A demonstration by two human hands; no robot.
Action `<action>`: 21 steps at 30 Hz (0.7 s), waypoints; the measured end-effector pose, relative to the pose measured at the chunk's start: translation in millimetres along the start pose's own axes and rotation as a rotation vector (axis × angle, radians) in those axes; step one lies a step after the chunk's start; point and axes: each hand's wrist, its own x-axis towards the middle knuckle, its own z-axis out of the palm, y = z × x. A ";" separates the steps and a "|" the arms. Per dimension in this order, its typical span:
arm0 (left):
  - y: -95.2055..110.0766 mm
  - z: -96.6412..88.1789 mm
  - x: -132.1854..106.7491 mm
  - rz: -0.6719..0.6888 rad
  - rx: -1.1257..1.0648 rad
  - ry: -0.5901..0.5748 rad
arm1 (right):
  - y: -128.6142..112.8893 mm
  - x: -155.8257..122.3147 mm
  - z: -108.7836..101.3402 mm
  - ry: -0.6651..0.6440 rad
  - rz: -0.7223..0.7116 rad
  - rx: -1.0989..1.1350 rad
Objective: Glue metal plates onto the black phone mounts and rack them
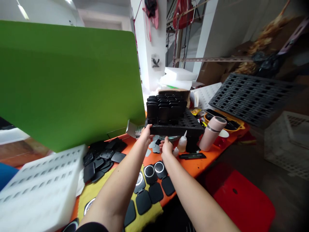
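Big green panel (67,80) stands on the left, and the orange surface (205,164) runs under everything. A white foam tray (41,183) lies near-left, next to a yellow cloth (96,190) covered in flat black pads (154,191). The black slotted tray (190,124) sits raised mid-surface with upright black pieces packed in its far end. It's just left of a tilted pink tumbler (212,132). The left hand (146,133) has its fingers closed on the tray's near-left edge. The right hand (166,147) is curled just below the tray's front edge, beside a small squeeze bottle (182,143). Honestly can't tell if it's got hold of anything.
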 end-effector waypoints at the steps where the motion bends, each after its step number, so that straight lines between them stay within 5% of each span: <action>1: -0.7 -0.3 -0.7 0.003 -0.003 0.002 | 0.6 -2.1 -2.9 -0.006 -0.039 0.003; 9: -8.7 -6.1 -0.3 0.027 -0.063 -0.004 | -12.1 -21.8 -4.7 -0.113 -0.124 0.071; 14: -21.7 -12.8 -0.9 0.055 -0.126 -0.002 | -3.1 -50.6 -25.4 -0.278 -0.126 0.063; 21: -24.8 -22.7 -8.0 0.008 -0.111 -0.032 | 8.6 -50.4 -38.9 -0.322 -0.127 -0.073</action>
